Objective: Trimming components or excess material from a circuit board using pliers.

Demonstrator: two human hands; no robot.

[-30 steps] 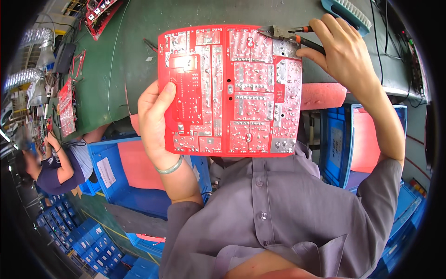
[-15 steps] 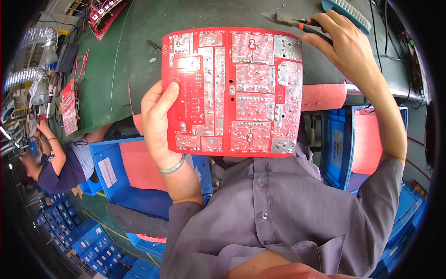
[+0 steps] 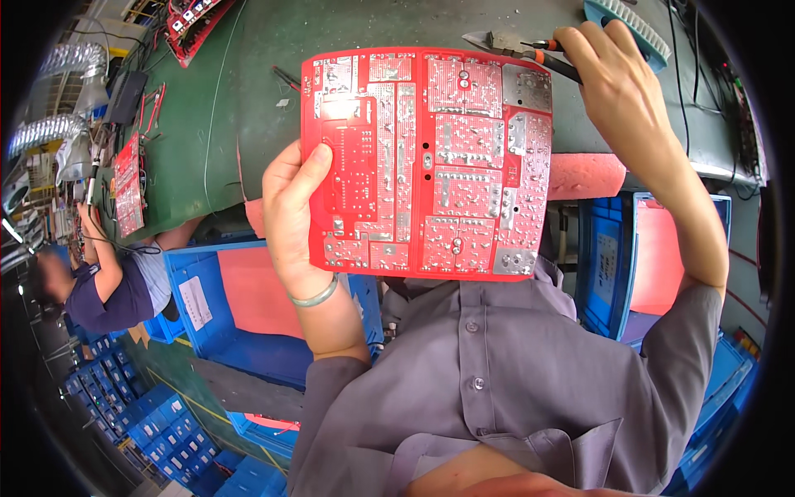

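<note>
My left hand [image 3: 300, 207] grips a red printed circuit board [image 3: 421, 199] by its left edge, thumb on the face towards me. That face is covered with shiny solder joints and silvery pads; several small holes show near the middle. Beyond the board's upper right corner, my right hand [image 3: 617, 87] is closed around the handles of pliers [image 3: 553, 63] with orange and black grips. Their grey jaws point left, over the bench and apart from the board. The right thumb is mostly hidden behind the hand.
The green bench [image 3: 273, 33] carries a blue brush [image 3: 633, 29] at the far right and a dark, red-tipped tool [image 3: 286, 79] left of the board. More red boards [image 3: 128, 186] lie leftward. Blue crates [image 3: 186, 286] flank me. Another person [image 3: 116, 290] works at left.
The board has shifted slightly right in view with my left hand. My right hand has turned over the pliers' handles, its thumb passing out of sight; the pliers have tilted a little.
</note>
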